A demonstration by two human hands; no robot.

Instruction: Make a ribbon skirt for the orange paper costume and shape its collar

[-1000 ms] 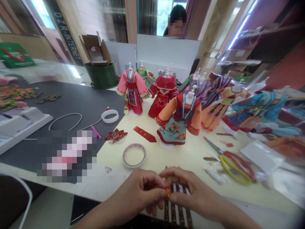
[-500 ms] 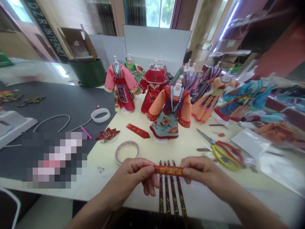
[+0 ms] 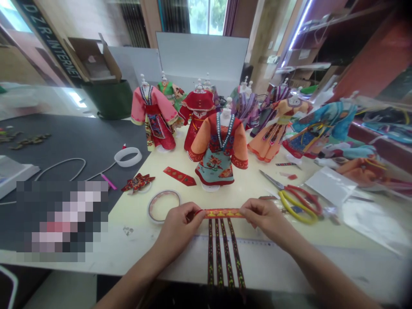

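Two hands hold a red-and-yellow band [image 3: 223, 213] straight, over the near part of the table [image 3: 128, 257].
Four dark patterned strips [image 3: 219, 253] lie side by side, reaching to the table's near edge, and a clear ruler [image 3: 257, 243] crosses their place. The grip of the left hand [image 3: 183, 218] is narrow, pinching the band's left end; the right hand [image 3: 264, 216] pinches the other end in the same way. The band is at the strips' far ends; whether it touches them, I cannot tell. Beyond the left hand lies a tape roll [image 3: 150, 207]; beyond the right hand, scissors [image 3: 283, 188]. Farther stands an orange-sleeved small dress [image 3: 215, 165], and behind it, toward the table's far edge, a red dress [image 3: 195, 124].
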